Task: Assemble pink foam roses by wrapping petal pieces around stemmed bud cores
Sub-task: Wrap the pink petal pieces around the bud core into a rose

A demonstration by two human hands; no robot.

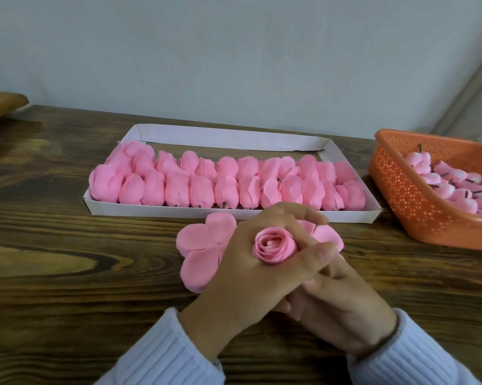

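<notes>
One rose [273, 245] in left hand [234, 273]; right hand [342, 309] half hidden beneath.

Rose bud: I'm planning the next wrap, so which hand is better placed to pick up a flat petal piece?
Probably the right hand. The left hand has its grip round the rose bud, and a petal piece lies on the right side. What the right hand holds, if anything, is hidden.
</notes>
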